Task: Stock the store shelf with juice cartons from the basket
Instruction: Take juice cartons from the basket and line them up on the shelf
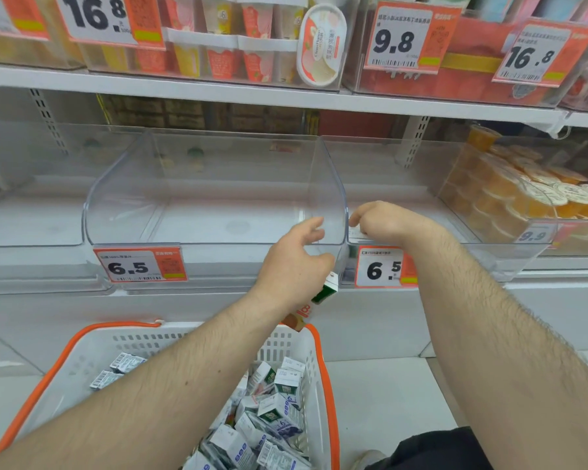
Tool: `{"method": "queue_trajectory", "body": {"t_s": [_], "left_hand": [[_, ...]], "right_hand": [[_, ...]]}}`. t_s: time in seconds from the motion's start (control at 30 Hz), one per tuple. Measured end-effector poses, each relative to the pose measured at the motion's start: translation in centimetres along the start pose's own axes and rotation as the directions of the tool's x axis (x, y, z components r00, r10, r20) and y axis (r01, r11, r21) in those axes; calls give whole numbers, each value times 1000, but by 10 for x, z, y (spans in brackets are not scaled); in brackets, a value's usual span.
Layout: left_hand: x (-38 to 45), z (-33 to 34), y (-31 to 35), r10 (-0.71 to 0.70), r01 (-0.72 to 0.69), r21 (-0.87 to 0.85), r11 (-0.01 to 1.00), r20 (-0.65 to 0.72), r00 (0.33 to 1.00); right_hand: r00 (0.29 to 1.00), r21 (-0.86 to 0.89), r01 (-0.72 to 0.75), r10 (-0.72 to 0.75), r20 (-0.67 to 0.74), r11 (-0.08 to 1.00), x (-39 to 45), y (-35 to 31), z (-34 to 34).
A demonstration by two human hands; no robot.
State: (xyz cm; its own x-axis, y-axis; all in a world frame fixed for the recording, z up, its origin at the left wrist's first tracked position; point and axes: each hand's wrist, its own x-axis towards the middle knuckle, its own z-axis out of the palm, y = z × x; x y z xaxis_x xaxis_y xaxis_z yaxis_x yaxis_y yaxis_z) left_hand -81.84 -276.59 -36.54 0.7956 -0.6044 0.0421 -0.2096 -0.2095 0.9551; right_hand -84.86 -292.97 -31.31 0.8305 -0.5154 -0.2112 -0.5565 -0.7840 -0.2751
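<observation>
White-green juice carton (327, 290), one, in left grip (294, 262); right grip (381, 222) curled, holding nothing.

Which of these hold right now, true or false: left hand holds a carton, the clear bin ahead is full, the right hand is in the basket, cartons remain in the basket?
1. The left hand holds a juice carton. True.
2. The clear bin ahead is full of cartons. False: nothing lies in it.
3. The right hand is down in the basket. False: it rests at the next bin's front edge.
4. Cartons remain in the basket. True.
</observation>
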Motion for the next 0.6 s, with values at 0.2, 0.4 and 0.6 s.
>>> {"method": "queue_trajectory", "body": {"t_s": [0.2, 0.4, 0.6], "left_hand": [[4, 2, 7, -28, 30, -57, 998, 26, 999], [-3, -12, 18, -118, 87, -342, 936, -69, 991], [-15, -32, 24, -360, 323, -581, 747, 55, 931]], "right_hand": [[1000, -12, -2, 2, 3, 1000, -4, -1, -2], [999, -63, -28, 29, 23, 998, 2, 5, 0], [753, 214, 129, 45, -656, 968, 1, 12, 14]]}}
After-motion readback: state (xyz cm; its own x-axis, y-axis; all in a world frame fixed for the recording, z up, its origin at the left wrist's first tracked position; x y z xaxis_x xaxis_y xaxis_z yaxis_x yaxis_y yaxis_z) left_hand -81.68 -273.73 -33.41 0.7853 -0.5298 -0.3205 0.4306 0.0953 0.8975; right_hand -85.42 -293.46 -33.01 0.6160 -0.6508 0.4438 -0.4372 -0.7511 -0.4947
